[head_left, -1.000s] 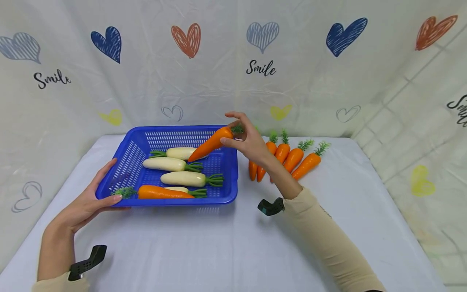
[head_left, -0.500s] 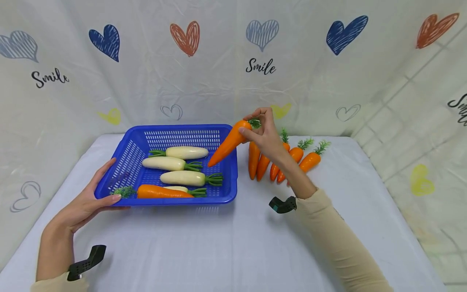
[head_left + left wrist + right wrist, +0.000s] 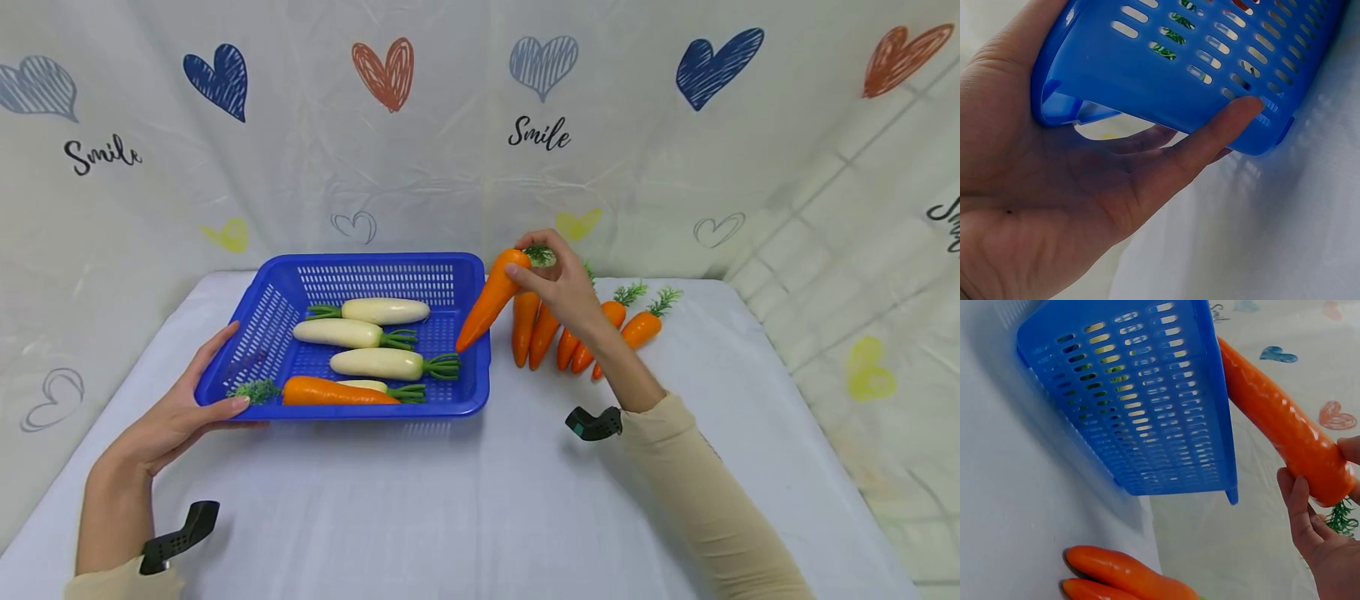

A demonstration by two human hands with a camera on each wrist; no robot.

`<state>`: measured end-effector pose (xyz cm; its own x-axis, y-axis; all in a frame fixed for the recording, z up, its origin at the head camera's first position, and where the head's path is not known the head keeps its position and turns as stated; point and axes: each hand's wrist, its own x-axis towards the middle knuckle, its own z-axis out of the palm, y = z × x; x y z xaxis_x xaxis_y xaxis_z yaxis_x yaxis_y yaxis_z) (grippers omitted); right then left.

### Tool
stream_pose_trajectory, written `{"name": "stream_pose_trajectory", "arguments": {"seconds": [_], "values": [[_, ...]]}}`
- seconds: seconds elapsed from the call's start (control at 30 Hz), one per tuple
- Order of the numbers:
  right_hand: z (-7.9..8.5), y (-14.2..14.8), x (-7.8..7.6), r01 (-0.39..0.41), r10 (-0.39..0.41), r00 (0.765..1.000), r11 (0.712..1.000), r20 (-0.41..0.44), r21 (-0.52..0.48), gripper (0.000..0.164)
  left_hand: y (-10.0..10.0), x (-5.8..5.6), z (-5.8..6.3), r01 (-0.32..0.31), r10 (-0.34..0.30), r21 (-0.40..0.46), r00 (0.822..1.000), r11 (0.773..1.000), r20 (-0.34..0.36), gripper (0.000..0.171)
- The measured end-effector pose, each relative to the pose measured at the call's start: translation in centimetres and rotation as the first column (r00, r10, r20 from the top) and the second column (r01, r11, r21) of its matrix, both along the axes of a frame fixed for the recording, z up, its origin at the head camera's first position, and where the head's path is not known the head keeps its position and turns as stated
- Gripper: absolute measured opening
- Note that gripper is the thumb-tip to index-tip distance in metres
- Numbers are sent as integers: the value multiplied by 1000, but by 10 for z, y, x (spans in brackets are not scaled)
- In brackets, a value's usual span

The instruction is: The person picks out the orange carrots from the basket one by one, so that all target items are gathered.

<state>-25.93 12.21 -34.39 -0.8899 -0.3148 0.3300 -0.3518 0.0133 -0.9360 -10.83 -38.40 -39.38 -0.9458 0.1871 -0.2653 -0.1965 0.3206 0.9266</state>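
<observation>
My right hand [image 3: 558,279] pinches a carrot [image 3: 491,296] by its thick end, just below the green top. Its tip points down and left, over the right rim of a blue plastic basket [image 3: 472,408]. In the right wrist view the same carrot [image 3: 1285,425] slants past the basket's upper edge, fingers and thumb on either side. My left hand [image 3: 176,417] grips the basket's front left corner, thumb on the rim; the left wrist view shows fingers against the basket's underside and wall [image 3: 1104,69]. Inside lie several white radishes [image 3: 375,362] and one carrot [image 3: 330,392] along the front.
Several carrots [image 3: 641,329] lie side by side on the white tablecloth [image 3: 480,500] right of the basket, partly behind my right hand and forearm. A white curtain [image 3: 450,167] printed with hearts hangs just behind the table.
My right hand has carried the carrot rightward, from above the basket's inside to its right rim, the carrot now steeper. The left hand and basket have stayed in place.
</observation>
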Motion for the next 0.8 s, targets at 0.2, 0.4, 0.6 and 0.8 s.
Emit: {"name": "stream_pose_trajectory", "arguments": {"seconds": [0.2,0.4,0.6,0.8], "values": [[-2,7,0,9,-9,1000,1000,19,-1,36,2,0,2,2,-2,-2,1000,1000,-3,96],[-4,14,-1,30,-31,999,999,39,25,38,4,0,1,-4,4,-7,1000,1000,-3,98],[-5,24,-1,64,-66,997,997,42,44,38,5,1,2,-5,5,-9,1000,1000,-3,97],[-5,38,0,74,-76,995,997,64,33,35,5,2,3,-6,6,-15,1000,1000,-2,98]]}}
